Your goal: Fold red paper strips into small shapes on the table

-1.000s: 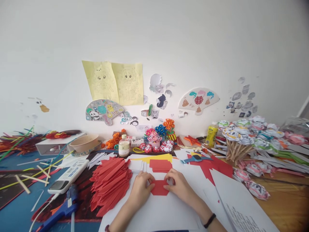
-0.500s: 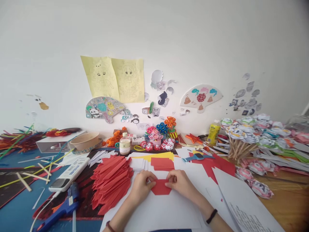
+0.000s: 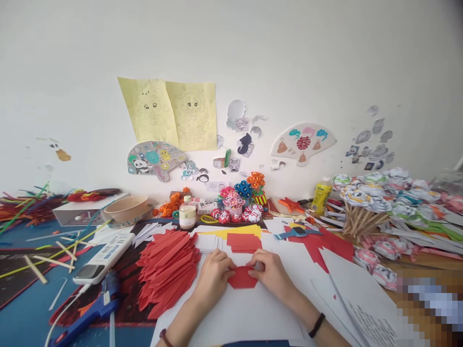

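At far left lies the blue glue gun, then the heap of folded red strips, both untouched. Our left hand presses curled fingers on the left edge of the small red paper, which lies flat on the white sheet before us; our right hand pinches its right edge. We judge a fold is being creased; next we need firm, even pressure along that crease, corners aligned.
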A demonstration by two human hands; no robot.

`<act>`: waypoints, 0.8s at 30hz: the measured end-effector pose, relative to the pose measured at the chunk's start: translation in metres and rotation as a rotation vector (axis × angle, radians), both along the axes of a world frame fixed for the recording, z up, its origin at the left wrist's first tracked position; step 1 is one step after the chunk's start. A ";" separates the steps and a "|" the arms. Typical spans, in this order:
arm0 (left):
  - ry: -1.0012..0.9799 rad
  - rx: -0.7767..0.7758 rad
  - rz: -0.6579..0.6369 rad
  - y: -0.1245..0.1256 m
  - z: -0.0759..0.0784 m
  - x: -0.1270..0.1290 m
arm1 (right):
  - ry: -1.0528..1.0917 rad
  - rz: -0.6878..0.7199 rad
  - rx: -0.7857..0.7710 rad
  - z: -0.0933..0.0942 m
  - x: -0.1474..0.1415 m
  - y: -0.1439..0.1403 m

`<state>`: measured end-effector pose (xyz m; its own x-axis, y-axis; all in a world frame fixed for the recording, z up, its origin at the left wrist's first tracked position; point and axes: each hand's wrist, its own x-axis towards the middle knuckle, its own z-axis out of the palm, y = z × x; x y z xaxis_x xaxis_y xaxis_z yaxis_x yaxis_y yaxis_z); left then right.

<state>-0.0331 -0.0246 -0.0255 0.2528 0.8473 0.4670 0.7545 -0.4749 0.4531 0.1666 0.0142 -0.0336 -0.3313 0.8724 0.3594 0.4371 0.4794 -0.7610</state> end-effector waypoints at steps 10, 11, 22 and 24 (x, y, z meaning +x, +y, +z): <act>0.063 0.026 -0.073 0.001 0.004 -0.004 | -0.025 0.012 -0.021 0.002 0.001 0.001; 0.067 0.028 -0.089 0.000 0.005 -0.004 | -0.022 0.010 -0.016 0.001 0.001 0.001; 0.288 0.124 -0.095 -0.007 0.004 -0.002 | -0.200 0.109 0.190 0.007 0.004 -0.006; 0.321 0.141 -0.103 -0.008 0.004 -0.002 | -0.283 0.124 0.276 0.011 0.005 -0.009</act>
